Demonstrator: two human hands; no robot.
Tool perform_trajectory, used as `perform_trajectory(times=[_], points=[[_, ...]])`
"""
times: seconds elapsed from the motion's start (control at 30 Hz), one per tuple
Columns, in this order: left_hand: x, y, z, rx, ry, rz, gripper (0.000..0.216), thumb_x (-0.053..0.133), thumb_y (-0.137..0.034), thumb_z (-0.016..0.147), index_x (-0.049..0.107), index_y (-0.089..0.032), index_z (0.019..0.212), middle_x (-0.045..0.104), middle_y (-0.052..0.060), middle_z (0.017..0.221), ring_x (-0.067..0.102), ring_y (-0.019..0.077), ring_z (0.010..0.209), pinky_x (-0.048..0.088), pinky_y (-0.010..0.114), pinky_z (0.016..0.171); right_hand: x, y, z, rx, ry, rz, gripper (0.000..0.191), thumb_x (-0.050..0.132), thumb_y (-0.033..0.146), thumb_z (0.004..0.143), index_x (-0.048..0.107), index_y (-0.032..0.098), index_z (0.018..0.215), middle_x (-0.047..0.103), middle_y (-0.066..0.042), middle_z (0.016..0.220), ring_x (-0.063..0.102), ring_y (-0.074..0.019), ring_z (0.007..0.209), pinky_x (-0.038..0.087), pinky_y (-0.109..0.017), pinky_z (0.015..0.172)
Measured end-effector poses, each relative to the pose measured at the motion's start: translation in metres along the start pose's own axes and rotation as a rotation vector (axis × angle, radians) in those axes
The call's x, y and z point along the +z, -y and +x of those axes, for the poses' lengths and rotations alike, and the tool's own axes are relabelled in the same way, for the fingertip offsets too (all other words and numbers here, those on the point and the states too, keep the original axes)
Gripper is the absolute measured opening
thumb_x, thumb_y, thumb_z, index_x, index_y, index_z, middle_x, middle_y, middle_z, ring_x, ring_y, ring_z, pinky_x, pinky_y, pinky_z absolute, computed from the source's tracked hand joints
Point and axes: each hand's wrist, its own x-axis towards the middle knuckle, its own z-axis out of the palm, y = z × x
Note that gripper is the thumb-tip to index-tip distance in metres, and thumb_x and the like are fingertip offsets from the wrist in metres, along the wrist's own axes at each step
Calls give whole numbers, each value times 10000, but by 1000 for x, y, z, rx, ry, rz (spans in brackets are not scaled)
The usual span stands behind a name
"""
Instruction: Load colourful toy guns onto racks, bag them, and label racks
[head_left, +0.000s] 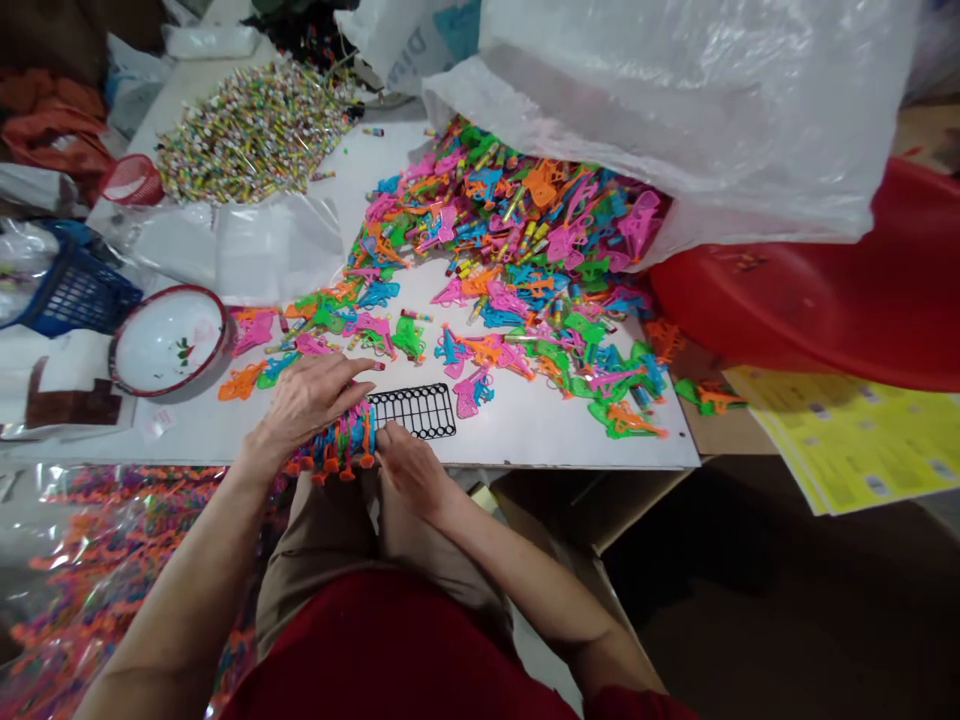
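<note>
At the table's front edge lies a black plastic rack (414,411), a grid with round holes along both long sides. Its left part is packed with a row of small colourful plastic toy guns (341,440), their orange ends toward me. My left hand (311,395) rests over this row, fingers stretched out and thumb apart. My right hand (411,468) is closed at the near side of the rack, beside the last blue toy gun; what its curled fingertips pinch is hidden. Close to the rack's right end lies a pink toy gun (470,393).
Behind the rack spreads a heap of loose toy guns (495,215) with small candy tubes, under a white plastic sack (675,110). A candy-tube pile (255,130) is at the back left. An enamel basin (171,340) stands left, a large red basin (810,300) right.
</note>
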Motion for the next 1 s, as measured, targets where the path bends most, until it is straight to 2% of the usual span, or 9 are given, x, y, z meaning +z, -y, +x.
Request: perform_trajectory(times=[0.07, 0.17, 0.23, 0.3, 0.47, 0.6, 0.77, 0.9, 1.0], points=[[0, -1, 0, 4, -17, -5, 287, 518, -379, 946, 649, -189, 1116, 713, 39, 848, 672, 165, 765, 479, 275, 715, 1, -8, -4, -47, -128, 209, 156, 548, 129, 908, 548, 169, 1059, 609, -73, 976, 616, -178, 899, 540, -274, 733], [1, -1, -1, 6, -9, -13, 289, 524, -378, 943, 648, -189, 1122, 716, 42, 858, 670, 163, 762, 473, 275, 709, 2, -13, -12, -128, -445, 496, 446, 609, 171, 876, 435, 192, 1286, 581, -107, 1187, 567, -196, 1119, 539, -315, 878], [1, -1, -1, -1, 7, -11, 297, 512, -389, 948, 650, -190, 1119, 718, 45, 865, 670, 164, 773, 470, 276, 713, 3, -10, -13, -211, -592, 531, 517, 583, 196, 894, 370, 206, 1365, 549, -123, 1278, 511, -209, 1227, 516, -353, 959], [1, -1, -1, -14, 24, -7, 306, 497, -398, 954, 651, -192, 1118, 718, 43, 861, 670, 162, 780, 467, 275, 719, 4, -5, -12, -300, -661, 474, 480, 529, 202, 925, 371, 206, 1378, 581, -121, 1246, 522, -204, 1219, 506, -364, 983], [-2, -1, 1, 3, 38, -15, 321, 481, -396, 960, 651, -178, 1122, 705, 35, 812, 659, 155, 746, 456, 269, 697, 10, -5, -4, -429, -688, 310, 513, 471, 158, 918, 329, 170, 1411, 629, -135, 1145, 573, -214, 1134, 533, -375, 930], [-2, -2, 0, -17, 72, -45, 322, 464, -383, 968, 652, -172, 1121, 710, 47, 850, 658, 155, 767, 448, 265, 693, 11, -15, 0, -534, -682, 322, 532, 481, 148, 883, 340, 171, 1395, 630, -138, 1115, 584, -216, 1109, 546, -370, 896], [-1, 4, 2, -35, 159, -120, 337, 443, -399, 972, 644, -185, 1137, 709, 59, 942, 662, 168, 852, 462, 278, 764, 5, -13, 2, -527, -669, 312, 485, 492, 134, 864, 400, 173, 1339, 634, -130, 1074, 590, -222, 1069, 541, -396, 880], [-29, -5, -3, 9, 105, -142, 419, 463, -490, 943, 620, -169, 1161, 651, 114, 1164, 607, 230, 1092, 455, 345, 902, 5, -7, 0, -479, -620, 298, 480, 472, 141, 866, 392, 170, 1339, 622, -143, 1131, 572, -233, 1101, 537, -415, 893], [-56, -29, -21, 72, 173, -104, 507, 569, -570, 856, 597, -186, 1186, 657, 108, 1120, 615, 250, 1048, 457, 389, 920, 11, -5, -1, -439, -587, 303, 474, 451, 161, 874, 383, 175, 1343, 610, -153, 1181, 561, -241, 1134, 530, -432, 919]])
